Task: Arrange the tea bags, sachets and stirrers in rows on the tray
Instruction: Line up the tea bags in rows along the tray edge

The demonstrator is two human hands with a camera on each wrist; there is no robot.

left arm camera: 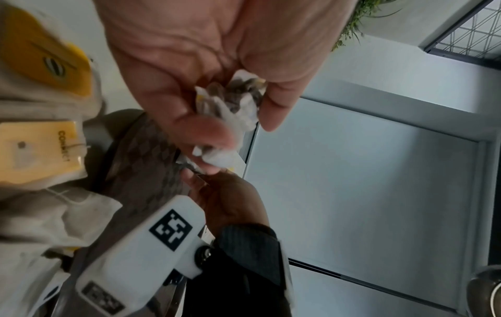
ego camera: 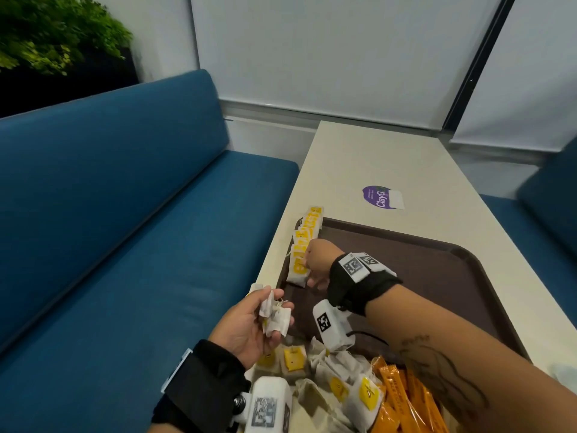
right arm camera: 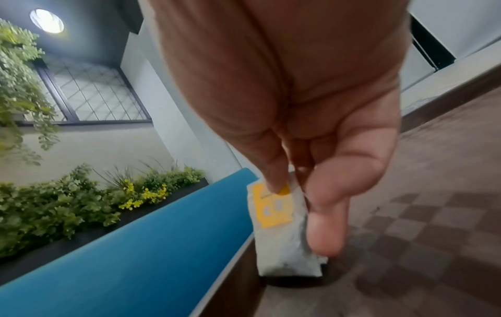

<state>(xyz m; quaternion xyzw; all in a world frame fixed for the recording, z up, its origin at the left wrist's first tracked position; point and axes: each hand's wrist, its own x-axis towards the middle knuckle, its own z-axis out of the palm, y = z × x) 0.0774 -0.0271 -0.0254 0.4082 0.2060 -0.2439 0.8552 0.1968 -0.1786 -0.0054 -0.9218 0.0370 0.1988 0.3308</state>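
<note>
Pinching crumpled paper tea bags (ego camera: 275,317), left hand (ego camera: 249,326), right hand (ego camera: 317,267) gripping flat tea bag (right arm camera: 282,227) (yellow tag).

purple sticker (ego camera: 378,197) reading "clayg"

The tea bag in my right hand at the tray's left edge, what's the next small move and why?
Probably lay it flat and let go. The right hand pinches the tea bag at the near end of the row of tea bags on the tray; the left hand holds more bags ready.
</note>
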